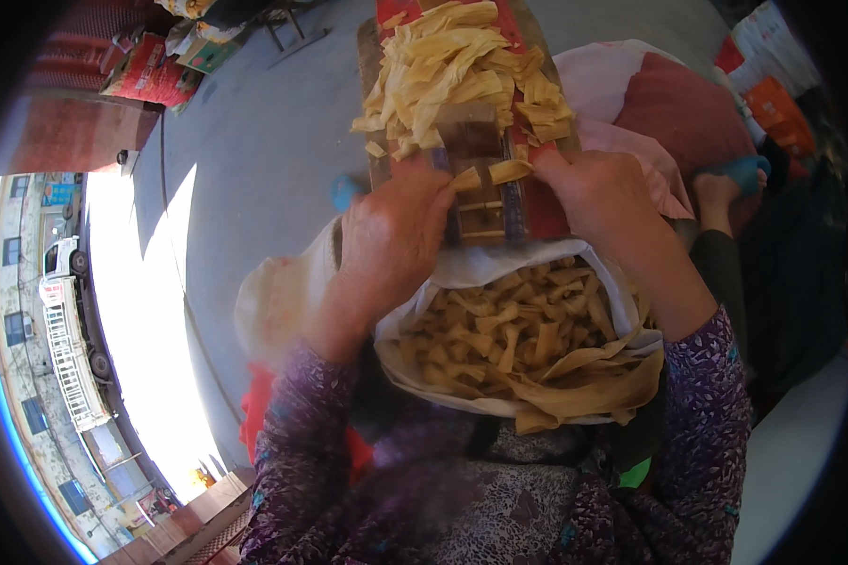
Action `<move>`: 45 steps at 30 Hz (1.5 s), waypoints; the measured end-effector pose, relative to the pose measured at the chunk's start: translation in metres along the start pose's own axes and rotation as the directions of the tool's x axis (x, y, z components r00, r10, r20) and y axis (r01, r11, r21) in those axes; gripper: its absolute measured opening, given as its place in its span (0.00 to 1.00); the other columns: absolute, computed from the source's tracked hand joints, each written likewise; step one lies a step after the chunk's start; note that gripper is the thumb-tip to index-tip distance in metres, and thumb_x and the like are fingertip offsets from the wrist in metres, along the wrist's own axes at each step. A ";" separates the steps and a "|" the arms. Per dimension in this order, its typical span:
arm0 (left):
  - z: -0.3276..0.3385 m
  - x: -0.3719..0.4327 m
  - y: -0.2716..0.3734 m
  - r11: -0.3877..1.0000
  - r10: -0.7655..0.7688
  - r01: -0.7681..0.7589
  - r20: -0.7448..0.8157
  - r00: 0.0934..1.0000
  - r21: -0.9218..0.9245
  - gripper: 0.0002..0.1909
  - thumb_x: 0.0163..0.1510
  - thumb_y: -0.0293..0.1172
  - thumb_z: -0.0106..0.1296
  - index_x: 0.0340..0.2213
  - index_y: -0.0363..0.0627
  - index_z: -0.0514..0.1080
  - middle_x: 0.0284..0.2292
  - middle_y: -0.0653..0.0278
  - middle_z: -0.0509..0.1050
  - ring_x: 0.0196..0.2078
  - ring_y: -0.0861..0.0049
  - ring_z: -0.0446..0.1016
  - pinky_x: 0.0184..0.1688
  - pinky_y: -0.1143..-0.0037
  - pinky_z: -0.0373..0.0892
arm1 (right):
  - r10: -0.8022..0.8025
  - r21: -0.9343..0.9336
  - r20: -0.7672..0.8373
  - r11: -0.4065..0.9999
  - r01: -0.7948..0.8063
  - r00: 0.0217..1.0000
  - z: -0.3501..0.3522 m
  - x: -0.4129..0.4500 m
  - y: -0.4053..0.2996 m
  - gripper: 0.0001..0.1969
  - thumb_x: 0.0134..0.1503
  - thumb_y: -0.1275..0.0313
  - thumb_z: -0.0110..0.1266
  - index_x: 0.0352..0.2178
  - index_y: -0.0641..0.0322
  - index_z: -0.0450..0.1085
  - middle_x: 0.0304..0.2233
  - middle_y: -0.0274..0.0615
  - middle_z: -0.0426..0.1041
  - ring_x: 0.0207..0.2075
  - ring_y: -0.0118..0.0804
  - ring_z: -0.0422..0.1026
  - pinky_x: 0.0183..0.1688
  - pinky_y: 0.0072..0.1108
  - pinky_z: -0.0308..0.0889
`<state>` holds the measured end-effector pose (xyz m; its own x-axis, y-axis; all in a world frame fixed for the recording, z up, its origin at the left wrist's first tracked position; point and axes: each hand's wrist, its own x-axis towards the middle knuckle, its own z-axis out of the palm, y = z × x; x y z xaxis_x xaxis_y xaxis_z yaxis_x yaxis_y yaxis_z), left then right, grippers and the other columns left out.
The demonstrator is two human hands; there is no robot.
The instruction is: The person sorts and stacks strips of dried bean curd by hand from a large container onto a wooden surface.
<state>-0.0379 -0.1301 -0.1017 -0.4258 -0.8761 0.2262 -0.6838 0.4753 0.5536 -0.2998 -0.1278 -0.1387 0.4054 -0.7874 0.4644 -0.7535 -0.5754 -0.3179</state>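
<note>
Between my two hands a short strip of pale yellow dried husk, which looks like corn husk (505,171), is stretched sideways. My left hand (399,236) pinches its left end, and my right hand (597,187) is at its right end. Under the strip lies a small frame with crosswise sticks (482,220), and a brown block (470,131) stands just beyond it. A pile of flat husks (452,63) covers the far part of the board. On my lap, a white sack (477,267) is open, full of small husk pieces (512,332).
The narrow board (367,78) with red covering runs away from me. Pink and red cloth (685,106) bulges at the right, near a foot in a blue slipper (742,173). Sacks (152,74) stand far left. Outside, a white truck (71,339) is parked beyond the sunlit ground.
</note>
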 end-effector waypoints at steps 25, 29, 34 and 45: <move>-0.015 -0.128 0.077 0.102 -0.319 0.501 0.449 0.835 -0.859 0.16 0.64 0.37 0.52 0.36 0.31 0.73 0.23 0.60 0.74 0.22 0.79 0.71 0.26 0.79 0.67 | -0.346 -0.082 -0.161 0.938 0.337 0.924 -0.059 -0.086 -0.088 0.16 0.46 0.68 0.61 0.37 0.63 0.72 0.31 0.36 0.70 0.32 0.32 0.71 0.34 0.24 0.71; -0.030 -0.124 0.100 0.215 -0.123 0.742 0.736 0.665 -0.635 0.11 0.66 0.32 0.49 0.41 0.36 0.74 0.26 0.66 0.75 0.27 0.85 0.73 0.31 0.83 0.69 | -0.419 -0.052 -0.152 0.908 0.416 0.895 -0.052 -0.084 -0.112 0.15 0.46 0.70 0.60 0.37 0.61 0.73 0.31 0.35 0.71 0.31 0.33 0.71 0.34 0.23 0.71; -0.053 -0.139 0.100 0.337 0.267 0.443 0.536 0.801 -0.831 0.09 0.64 0.30 0.53 0.35 0.36 0.76 0.28 0.62 0.77 0.27 0.81 0.75 0.30 0.78 0.72 | -0.300 0.105 -0.321 0.932 0.348 0.898 -0.059 -0.083 -0.116 0.14 0.50 0.73 0.61 0.39 0.63 0.73 0.29 0.38 0.74 0.27 0.35 0.74 0.29 0.24 0.74; -0.050 -0.123 0.116 0.814 0.315 -0.270 0.000 0.949 -0.513 0.12 0.43 0.34 0.65 0.31 0.44 0.79 0.39 0.62 0.76 0.43 0.65 0.75 0.53 0.63 0.72 | -0.068 0.769 0.628 0.206 -0.605 0.776 -0.088 -0.095 -0.150 0.11 0.62 0.69 0.52 0.43 0.64 0.71 0.26 0.40 0.76 0.27 0.35 0.77 0.27 0.24 0.70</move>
<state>-0.0352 0.0291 -0.0252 -0.6198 -0.6817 0.3888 -0.1377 0.5822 0.8013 -0.2709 0.0532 -0.0624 0.6903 -0.7104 -0.1370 -0.0021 0.1874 -0.9823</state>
